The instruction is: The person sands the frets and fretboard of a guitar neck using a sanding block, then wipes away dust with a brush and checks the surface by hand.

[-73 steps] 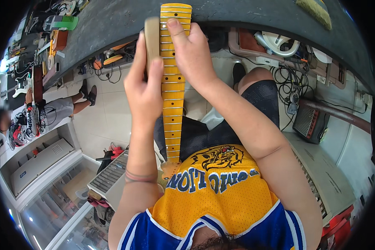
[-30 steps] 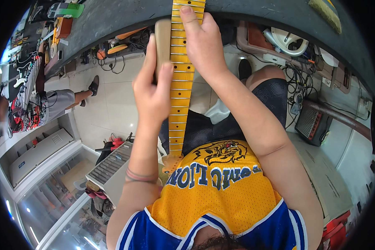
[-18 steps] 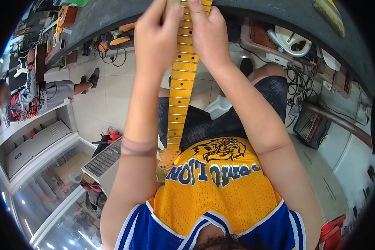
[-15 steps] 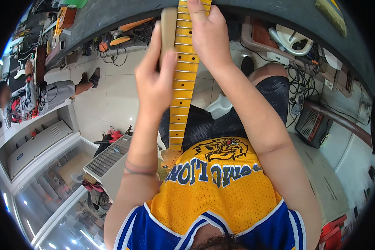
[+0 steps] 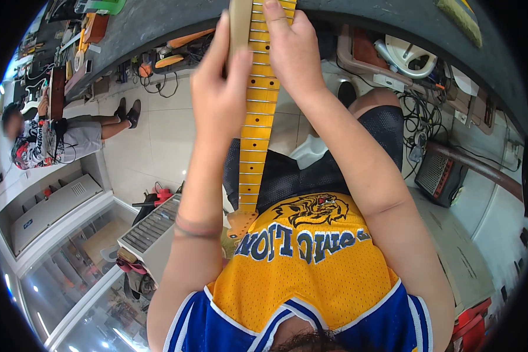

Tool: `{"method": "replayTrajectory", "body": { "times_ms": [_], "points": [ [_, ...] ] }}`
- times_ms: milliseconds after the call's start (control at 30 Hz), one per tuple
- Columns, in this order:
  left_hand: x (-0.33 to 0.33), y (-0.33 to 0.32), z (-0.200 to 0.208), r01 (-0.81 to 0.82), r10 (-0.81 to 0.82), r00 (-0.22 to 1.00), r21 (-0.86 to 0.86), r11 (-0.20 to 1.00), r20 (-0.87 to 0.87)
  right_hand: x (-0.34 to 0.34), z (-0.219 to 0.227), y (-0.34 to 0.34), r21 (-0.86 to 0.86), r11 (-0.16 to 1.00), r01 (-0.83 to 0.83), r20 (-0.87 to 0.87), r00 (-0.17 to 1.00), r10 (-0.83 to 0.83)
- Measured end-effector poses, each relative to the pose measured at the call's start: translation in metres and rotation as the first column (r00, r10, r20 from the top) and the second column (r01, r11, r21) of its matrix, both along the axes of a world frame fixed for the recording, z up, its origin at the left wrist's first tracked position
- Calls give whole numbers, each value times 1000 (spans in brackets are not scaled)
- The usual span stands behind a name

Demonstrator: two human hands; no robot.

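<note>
A guitar neck (image 5: 254,135) with a yellow maple fingerboard, metal frets and black dots runs from the far edge of the view down toward my belly. Its headstock (image 5: 240,222) lies against my jersey. My left hand (image 5: 220,88) is closed around a long beige wooden block (image 5: 239,26), which lies along the left edge of the neck; the block's working face is hidden. On the other side, my right hand (image 5: 293,53) grips the neck at its far part, thumb on top of the frets and fingers out of sight beneath. The neck's far end is cut off by the view.
A dark workbench (image 5: 358,14) crosses the far side, with a brush (image 5: 460,20) on it at right. Tangled cables (image 5: 422,111) and an amplifier (image 5: 435,174) are at the right. A slatted white unit (image 5: 152,226) stands at my left; a co-worker (image 5: 41,138) works at far left.
My left hand and the wooden block have slid a little farther away along the neck. My right hand stays at nearly the same place. The co-worker has shifted toward the bench.
</note>
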State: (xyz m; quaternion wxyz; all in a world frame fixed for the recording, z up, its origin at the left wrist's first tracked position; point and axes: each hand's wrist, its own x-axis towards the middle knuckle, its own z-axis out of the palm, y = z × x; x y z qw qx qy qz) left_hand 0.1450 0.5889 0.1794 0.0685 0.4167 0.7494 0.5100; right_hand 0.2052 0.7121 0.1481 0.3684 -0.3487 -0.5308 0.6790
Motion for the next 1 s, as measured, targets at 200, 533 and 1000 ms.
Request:
{"method": "replayTrajectory", "body": {
  "times_ms": [200, 533, 1000],
  "points": [
    [15, -38, -6, 45, -46, 999, -10, 999, -12, -2, -6, -1, 47, 999, -24, -10, 1000, 24],
    [-20, 21, 15, 35, -39, 998, -96, 995, -45, -5, -2, -2, -25, 999, -21, -43, 999, 20],
    [-60, 122, 51, 72, -69, 996, 58, 996, -50, -9, -9, -2, 20, 999, -28, -67, 997, 30]
  ]
}}
